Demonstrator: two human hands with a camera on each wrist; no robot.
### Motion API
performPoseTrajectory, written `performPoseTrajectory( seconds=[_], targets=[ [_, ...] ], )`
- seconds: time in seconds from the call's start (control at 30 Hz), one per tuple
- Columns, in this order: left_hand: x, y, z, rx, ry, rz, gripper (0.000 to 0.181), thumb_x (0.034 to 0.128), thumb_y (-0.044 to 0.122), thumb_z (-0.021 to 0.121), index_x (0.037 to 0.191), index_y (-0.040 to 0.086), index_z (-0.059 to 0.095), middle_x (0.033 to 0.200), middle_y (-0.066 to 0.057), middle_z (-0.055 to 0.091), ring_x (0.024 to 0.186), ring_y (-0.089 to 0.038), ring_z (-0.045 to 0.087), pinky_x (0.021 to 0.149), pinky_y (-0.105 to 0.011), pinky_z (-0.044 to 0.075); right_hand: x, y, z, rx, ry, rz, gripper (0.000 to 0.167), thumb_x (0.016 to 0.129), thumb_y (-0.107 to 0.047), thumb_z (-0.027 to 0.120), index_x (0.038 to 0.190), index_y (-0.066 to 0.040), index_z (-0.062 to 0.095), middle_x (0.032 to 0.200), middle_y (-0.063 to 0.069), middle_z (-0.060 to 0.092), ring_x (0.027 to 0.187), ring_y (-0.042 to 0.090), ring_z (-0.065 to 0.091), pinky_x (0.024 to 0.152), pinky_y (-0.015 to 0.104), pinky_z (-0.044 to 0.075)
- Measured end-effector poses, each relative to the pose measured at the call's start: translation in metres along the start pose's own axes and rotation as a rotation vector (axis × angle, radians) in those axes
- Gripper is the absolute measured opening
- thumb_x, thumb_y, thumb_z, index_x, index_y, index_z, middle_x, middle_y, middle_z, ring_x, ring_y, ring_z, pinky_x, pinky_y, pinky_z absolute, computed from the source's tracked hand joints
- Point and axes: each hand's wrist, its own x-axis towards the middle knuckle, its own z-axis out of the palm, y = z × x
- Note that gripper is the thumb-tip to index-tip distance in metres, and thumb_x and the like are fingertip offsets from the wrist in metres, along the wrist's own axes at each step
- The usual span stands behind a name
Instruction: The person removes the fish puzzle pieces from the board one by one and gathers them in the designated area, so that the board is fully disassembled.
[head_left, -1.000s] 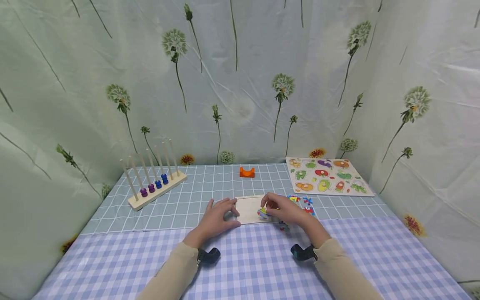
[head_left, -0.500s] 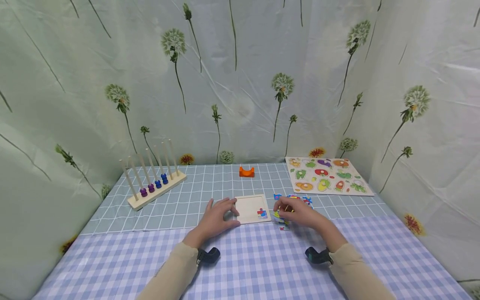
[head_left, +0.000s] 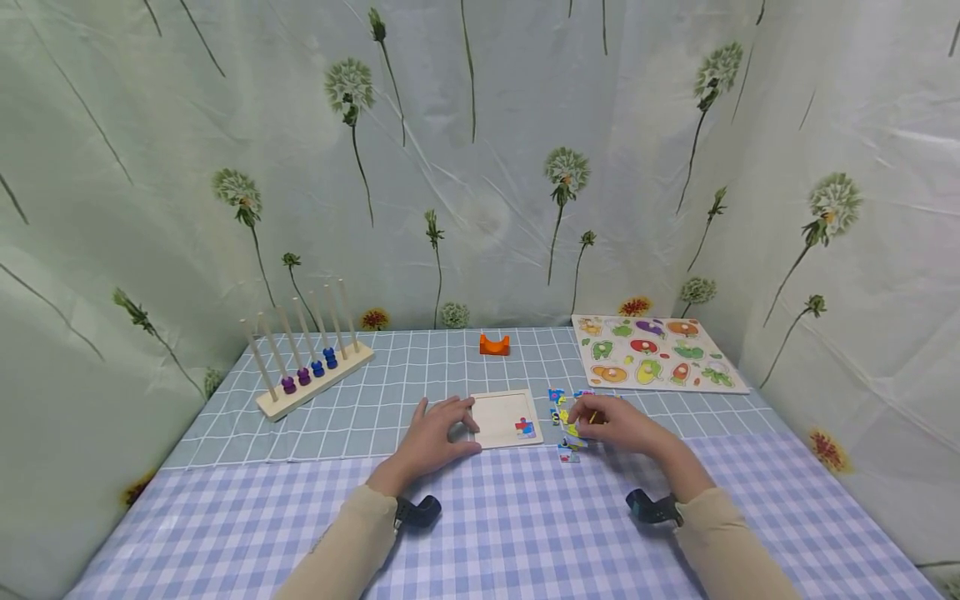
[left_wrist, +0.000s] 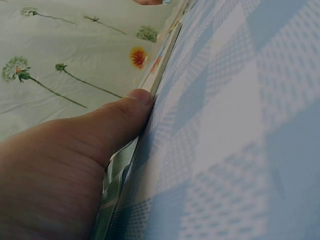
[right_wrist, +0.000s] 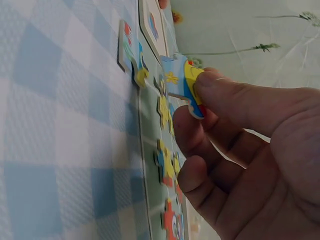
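Note:
My right hand (head_left: 617,425) pinches a jigsaw puzzle piece (right_wrist: 181,82) between thumb and fingers, just above the table to the right of the frame. The piece is light blue with yellow and red parts. Several loose puzzle pieces (right_wrist: 164,111) lie beneath and beyond this hand, partly hidden by it. One more loose piece (head_left: 567,455) lies nearer the body. My left hand (head_left: 435,435) rests at the left edge of a shallow wooden puzzle tray (head_left: 495,407), its thumb touching the near corner. A red and blue piece (head_left: 524,428) sits in the tray's near right corner.
A wooden stand with upright pegs (head_left: 318,384) and purple and blue beads is at the back left. An orange notched block (head_left: 494,345) stands at the back middle. A vegetable knob puzzle board (head_left: 657,353) lies at the back right. Patterned curtains (head_left: 480,192) enclose the table.
My right hand has moved right, from over the tray to the loose pieces, uncovering the red and blue piece in the tray's corner. It now holds a puzzle piece there. My left hand stays put.

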Motion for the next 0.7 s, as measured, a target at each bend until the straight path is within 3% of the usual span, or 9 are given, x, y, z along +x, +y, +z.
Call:
performPoseTrajectory(
  seconds=[0.4,0.7],
  targets=[
    [0.000,0.000,0.000,-0.007,0.004,-0.002,0.020,0.0819,0.042,0.080,0.092,0.031,0.067,0.149,0.000,0.055,0.146,-0.029,0.042,0.119,-0.072,0.009,-0.008,0.015,-0.012,0.019,-0.066,0.041,0.009,0.092,-0.009,0.068,0.101,-0.010,0.068,0.086,-0.001,0.060,0.078,0.013,0.053,0.067,0.022,0.045],
    [0.000,0.000,0.000,-0.008,0.006,0.002,0.020,0.0820,0.043,0.080,0.092,0.032,0.067,0.149,0.000,0.055,0.146,-0.029,0.042,0.119,-0.072,0.009,-0.010,0.013,-0.014,0.014,-0.114,0.078,0.008,0.091,-0.010,0.068,0.100,-0.010,0.070,0.083,0.000,0.058,0.076,0.014,0.052,0.064,0.023,0.043]
  ],
)
